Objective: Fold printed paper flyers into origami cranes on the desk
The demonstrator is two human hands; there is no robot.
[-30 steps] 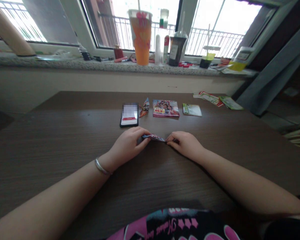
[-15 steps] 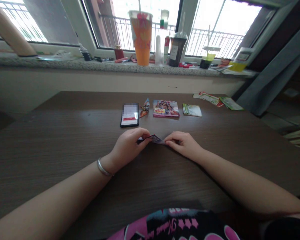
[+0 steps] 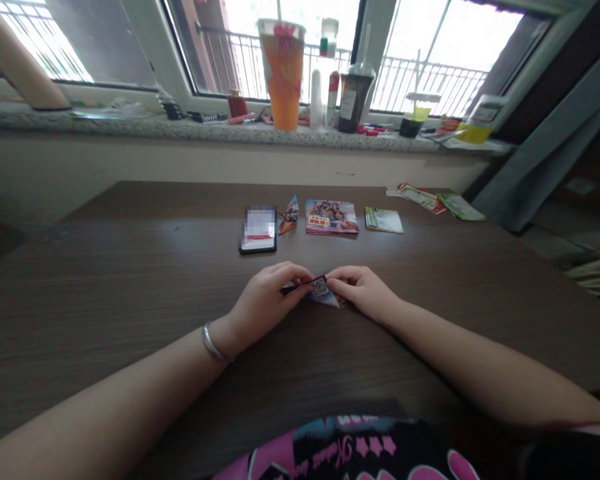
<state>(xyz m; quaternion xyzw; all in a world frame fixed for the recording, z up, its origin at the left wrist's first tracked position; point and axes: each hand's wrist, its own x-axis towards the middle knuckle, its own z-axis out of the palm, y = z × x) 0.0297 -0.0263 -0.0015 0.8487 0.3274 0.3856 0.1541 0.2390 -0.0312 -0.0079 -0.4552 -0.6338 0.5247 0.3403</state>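
Observation:
A small folded piece of printed paper [image 3: 322, 289] with a square code on it lies between my two hands on the brown table [image 3: 130, 280]. My left hand [image 3: 270, 297], with a silver bracelet on its wrist, pinches the paper's left end. The fingers of my right hand [image 3: 363, 292] are closed on its right end. Both hands rest on the tabletop, fingertips almost touching.
Beyond my hands lie a phone [image 3: 258, 229], a folded paper figure [image 3: 289, 215], a stack of colourful leaflets [image 3: 331, 217] and green leaflets [image 3: 384, 220]. More leaflets [image 3: 420, 197] lie at the far right. An orange cup [image 3: 281, 73], bottles and a dark cup [image 3: 353, 97] stand on the windowsill.
My hands have drawn closer together. The paper, a flat strip before, is now folded up shorter and shows a square code on top.

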